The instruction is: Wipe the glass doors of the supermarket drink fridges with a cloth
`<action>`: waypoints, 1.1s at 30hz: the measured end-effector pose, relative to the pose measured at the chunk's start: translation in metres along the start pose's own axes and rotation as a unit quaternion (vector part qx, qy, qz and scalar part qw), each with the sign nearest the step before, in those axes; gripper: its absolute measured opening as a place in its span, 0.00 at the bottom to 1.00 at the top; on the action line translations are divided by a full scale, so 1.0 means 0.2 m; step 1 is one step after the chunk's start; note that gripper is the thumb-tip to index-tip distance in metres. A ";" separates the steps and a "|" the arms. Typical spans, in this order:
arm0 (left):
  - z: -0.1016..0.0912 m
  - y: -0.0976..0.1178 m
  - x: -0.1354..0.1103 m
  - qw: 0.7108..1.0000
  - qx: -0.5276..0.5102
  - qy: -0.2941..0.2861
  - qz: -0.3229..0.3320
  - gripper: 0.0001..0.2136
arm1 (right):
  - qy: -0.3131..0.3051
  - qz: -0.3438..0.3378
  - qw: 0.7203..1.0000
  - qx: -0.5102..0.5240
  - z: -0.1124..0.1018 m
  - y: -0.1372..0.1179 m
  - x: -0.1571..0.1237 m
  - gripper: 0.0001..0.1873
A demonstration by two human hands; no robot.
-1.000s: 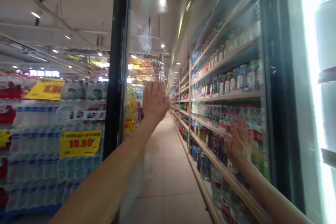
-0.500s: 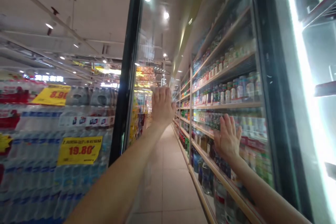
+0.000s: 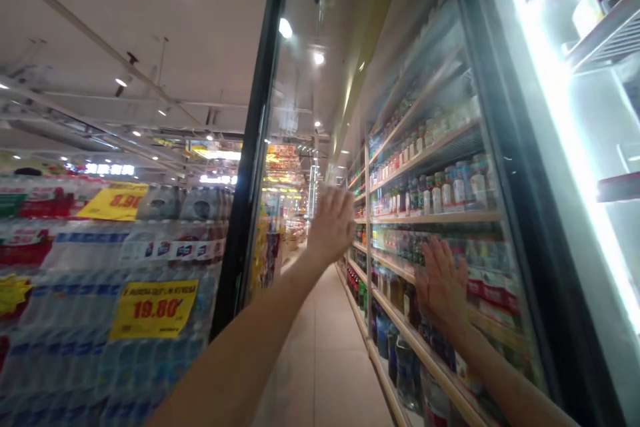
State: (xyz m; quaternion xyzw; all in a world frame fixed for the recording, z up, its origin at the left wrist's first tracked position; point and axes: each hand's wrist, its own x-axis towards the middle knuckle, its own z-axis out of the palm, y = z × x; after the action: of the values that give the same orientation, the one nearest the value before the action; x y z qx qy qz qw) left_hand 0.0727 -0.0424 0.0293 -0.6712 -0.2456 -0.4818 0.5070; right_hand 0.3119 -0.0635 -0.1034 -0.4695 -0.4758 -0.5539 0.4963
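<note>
A tall glass cooler door [image 3: 487,167] with a dark frame stands open in front of me. My left hand [image 3: 330,223] is raised at the middle of the pane, back toward me. Its fingers are bent and close together, blurred by motion. A pale smear shows at the fingertips; what they hold, if anything, I cannot make out. My right hand [image 3: 443,283] is lower and to the right, over the same pane, with fingers stretched out and apart. Nothing shows in it. It looks faint and blurred against the shelves behind the glass.
Shelves of bottled and canned drinks [image 3: 440,190] run along the right of a tiled aisle floor [image 3: 320,333]. Stacked packs of bottled water [image 3: 55,293] with a yellow price sign [image 3: 155,309] stand at left. The lit cooler interior [image 3: 590,113] is at far right.
My left hand has moved right across the pane. My right hand stays nearly in place over the glass. The whole view has shifted, with everything lower in the picture.
</note>
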 end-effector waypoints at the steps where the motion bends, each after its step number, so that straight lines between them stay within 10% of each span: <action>1: 0.02 0.05 0.00 0.995 -0.018 -0.024 0.092 0.24 | 0.002 -0.003 1.000 -0.001 0.00 0.01 0.00 0.32; 4: 0.02 0.01 0.04 0.990 -0.031 -0.042 0.133 0.23 | -0.001 -0.009 1.000 0.000 0.01 0.02 0.00 0.31; 10: -0.05 -0.28 0.07 0.960 0.027 0.092 -0.263 0.25 | 0.003 -0.002 1.000 -0.004 0.00 -0.01 0.00 0.31; 15: 0.02 -0.04 0.09 0.996 -0.033 -0.037 0.070 0.24 | 0.003 -0.001 1.000 -0.002 0.00 0.00 0.01 0.31; 17: 0.02 -0.03 0.12 0.996 -0.036 -0.034 0.073 0.23 | -0.009 -0.006 1.000 0.002 -0.01 0.01 0.01 0.31; 21: 0.03 -0.01 0.13 0.991 -0.015 0.031 -0.126 0.25 | -0.020 0.012 1.000 0.009 -0.02 -0.02 0.01 0.30; 27: 0.10 0.27 0.09 0.981 -0.057 -0.052 0.178 0.24 | -0.022 0.016 1.000 0.015 -0.02 0.02 0.04 0.30; 33: 0.06 0.18 0.15 0.993 -0.018 0.019 -0.112 0.25 | -0.014 0.062 0.998 -0.007 -0.01 0.12 0.12 0.30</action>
State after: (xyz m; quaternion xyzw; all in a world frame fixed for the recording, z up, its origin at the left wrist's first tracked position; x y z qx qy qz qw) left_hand 0.1187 -0.0483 0.0393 -0.6392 -0.3014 -0.5523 0.4422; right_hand 0.3342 -0.0690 -0.0774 -0.5098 -0.4486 -0.5185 0.5196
